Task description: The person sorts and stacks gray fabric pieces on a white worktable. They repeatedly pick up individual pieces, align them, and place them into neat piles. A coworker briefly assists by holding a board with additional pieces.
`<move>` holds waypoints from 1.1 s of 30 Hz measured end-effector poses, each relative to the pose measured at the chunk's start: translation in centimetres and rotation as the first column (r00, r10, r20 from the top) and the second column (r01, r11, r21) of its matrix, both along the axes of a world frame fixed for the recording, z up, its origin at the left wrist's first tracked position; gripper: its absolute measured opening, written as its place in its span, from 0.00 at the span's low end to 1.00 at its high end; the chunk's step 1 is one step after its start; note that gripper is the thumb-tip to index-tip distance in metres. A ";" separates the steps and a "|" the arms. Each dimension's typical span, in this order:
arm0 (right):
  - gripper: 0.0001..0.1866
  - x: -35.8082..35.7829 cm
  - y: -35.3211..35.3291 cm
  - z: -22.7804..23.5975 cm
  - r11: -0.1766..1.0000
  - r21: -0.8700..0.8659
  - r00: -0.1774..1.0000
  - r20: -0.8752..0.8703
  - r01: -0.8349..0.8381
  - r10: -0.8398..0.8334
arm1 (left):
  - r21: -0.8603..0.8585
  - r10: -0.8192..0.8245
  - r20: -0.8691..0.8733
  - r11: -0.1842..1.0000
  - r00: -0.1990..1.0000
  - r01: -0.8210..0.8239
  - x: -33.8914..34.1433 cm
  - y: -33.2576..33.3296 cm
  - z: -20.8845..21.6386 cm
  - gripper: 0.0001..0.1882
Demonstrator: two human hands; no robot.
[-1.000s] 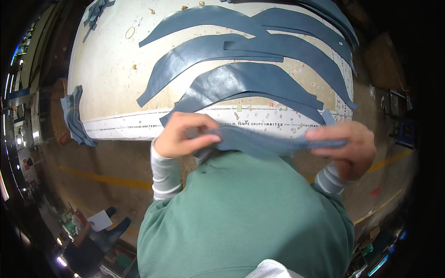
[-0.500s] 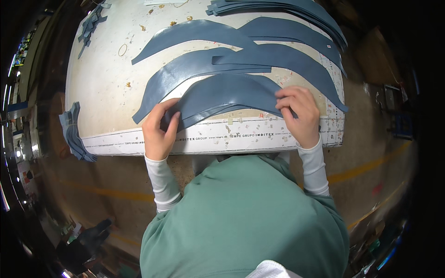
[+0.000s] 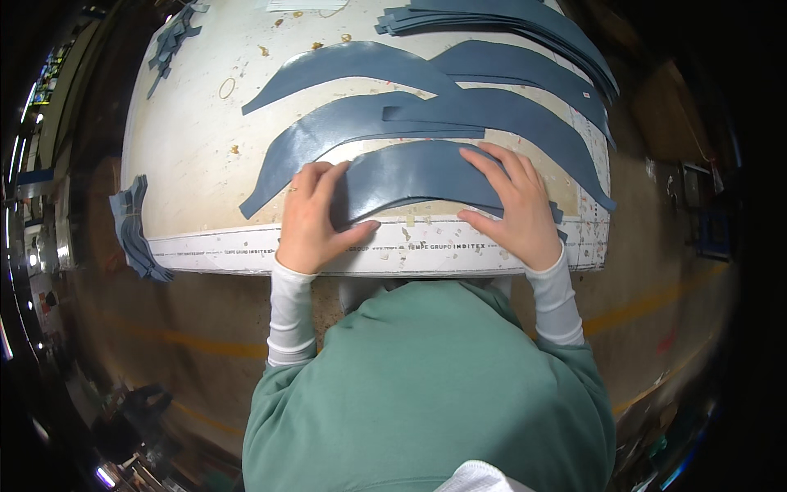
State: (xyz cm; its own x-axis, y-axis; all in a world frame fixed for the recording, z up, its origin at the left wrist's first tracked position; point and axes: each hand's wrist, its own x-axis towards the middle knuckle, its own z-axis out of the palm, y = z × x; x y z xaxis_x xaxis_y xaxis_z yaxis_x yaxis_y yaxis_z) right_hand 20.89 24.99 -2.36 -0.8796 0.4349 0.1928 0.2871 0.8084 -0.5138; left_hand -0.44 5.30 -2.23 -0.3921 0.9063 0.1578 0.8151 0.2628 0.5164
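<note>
A curved blue leather-like piece point(image 3: 410, 176) lies in front of me near the table's front edge, with the edges of other layers showing under its right end. My left hand point(image 3: 316, 217) is at its left end, fingers by the upper edge and thumb stretched out below the lower edge. Over the right part my right hand point(image 3: 515, 201) rests with spread fingers, its thumb at the lower edge. Both hands are open, touching the piece without a visible pinch. Fingers and palms hide its two ends in part.
More curved blue pieces point(image 3: 352, 111) overlap beyond my hands on the white table point(image 3: 188, 156). A thick stack of blue strips point(image 3: 508, 20) sits at the far right. Tied blue bundles point(image 3: 133, 230) lie along the left edge. A rubber band point(image 3: 227, 88) lies at the left.
My left hand has moved right along the piece, and its thumb has swung outward. My right hand has shifted left and spread its fingers. The piece now lies flatter.
</note>
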 end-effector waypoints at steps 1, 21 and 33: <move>0.35 0.2 -0.4 0.0 0.999 -0.018 1.000 0.006 0.029 -0.029 | -0.013 -0.007 0.001 1.000 1.000 0.007 0.2 0.1 -0.1 0.37; 0.26 5.7 10.7 -2.3 0.914 -0.033 0.907 -0.112 0.404 -0.405 | 0.158 0.321 -0.111 0.940 0.941 -0.302 -8.5 -0.5 -1.6 0.19; 0.16 9.3 13.2 6.0 0.726 -0.687 0.838 -0.379 0.029 -0.393 | 0.607 -0.149 0.752 0.536 0.642 -0.587 -9.9 -11.7 6.1 0.18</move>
